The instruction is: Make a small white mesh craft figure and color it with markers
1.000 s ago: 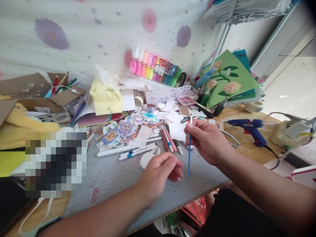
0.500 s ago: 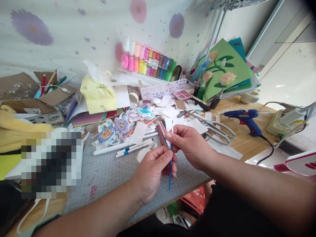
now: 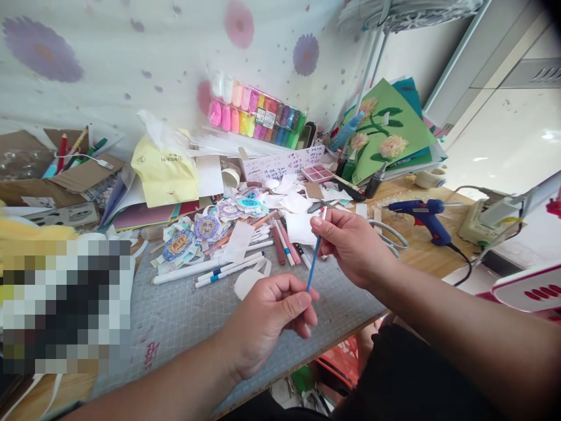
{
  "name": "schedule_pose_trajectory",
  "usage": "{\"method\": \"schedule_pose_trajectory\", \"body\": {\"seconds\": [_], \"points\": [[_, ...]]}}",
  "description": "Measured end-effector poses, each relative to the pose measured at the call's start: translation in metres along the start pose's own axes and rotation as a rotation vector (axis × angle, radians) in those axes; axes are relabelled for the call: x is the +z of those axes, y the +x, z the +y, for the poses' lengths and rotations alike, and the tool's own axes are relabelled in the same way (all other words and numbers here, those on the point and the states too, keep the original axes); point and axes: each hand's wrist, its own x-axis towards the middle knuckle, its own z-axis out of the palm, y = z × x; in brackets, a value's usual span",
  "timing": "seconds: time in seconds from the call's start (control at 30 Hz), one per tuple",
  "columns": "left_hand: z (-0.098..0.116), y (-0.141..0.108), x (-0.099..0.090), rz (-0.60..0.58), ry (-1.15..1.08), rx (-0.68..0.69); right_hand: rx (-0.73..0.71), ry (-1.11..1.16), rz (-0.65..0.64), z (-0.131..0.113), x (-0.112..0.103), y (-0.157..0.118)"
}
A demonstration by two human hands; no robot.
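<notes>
A slim blue stick, seemingly a fine paintbrush (image 3: 314, 265), slants upright over the cutting mat (image 3: 175, 327), its pale end at the top. My right hand (image 3: 348, 242) is closed in a pinch near that pale upper end. Lower down, thumb and fingers of my left hand (image 3: 278, 310) are closed on the blue end, which they partly hide. Just beyond my hands lie pinkish-brown pens (image 3: 290, 241), white pens with blue bands (image 3: 230, 270) and a round white paper piece (image 3: 249, 283).
Layered paper badges (image 3: 179, 245) and paper scraps (image 3: 295, 202) cover the back of the mat. Grey-handled scissors (image 3: 392, 234) lie behind my right hand. A blue glue gun (image 3: 421, 213) rests at right, its cord near a power strip (image 3: 486, 219). Coloured clay packs (image 3: 258, 117) stand behind.
My hands have moved apart along the brush: the left lower toward its bottom end, the right slightly up and right. The brush now leans more to the right. The view has shifted slightly.
</notes>
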Motion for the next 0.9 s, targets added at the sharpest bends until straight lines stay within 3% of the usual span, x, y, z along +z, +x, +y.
{"method": "schedule_pose_trajectory", "body": {"seconds": [0.1,0.2,0.33,0.47,0.6,0.7,0.9], "points": [[-0.001,-0.004,0.004,-0.071,0.116,-0.094,-0.036,-0.002,0.085,-0.008,-0.014,0.008],[-0.003,-0.01,0.009,-0.232,0.431,-0.158,-0.107,-0.014,0.239,-0.018,-0.039,0.02],[-0.009,-0.012,0.01,-0.418,0.855,0.171,-0.189,-0.123,0.355,-0.025,-0.071,0.035],[-0.016,-0.006,0.002,-0.496,0.949,0.359,-0.268,-0.365,0.366,-0.02,-0.082,0.04],[-0.028,-0.003,-0.007,-0.537,1.004,0.388,-0.356,-0.72,0.285,-0.012,-0.083,0.043],[-0.031,-0.005,-0.006,-0.583,1.001,0.413,-0.424,-0.997,0.148,-0.007,-0.085,0.047],[0.008,-0.021,0.014,-0.662,1.073,0.511,-0.432,-1.314,-0.138,0.0,-0.09,0.053]]}}
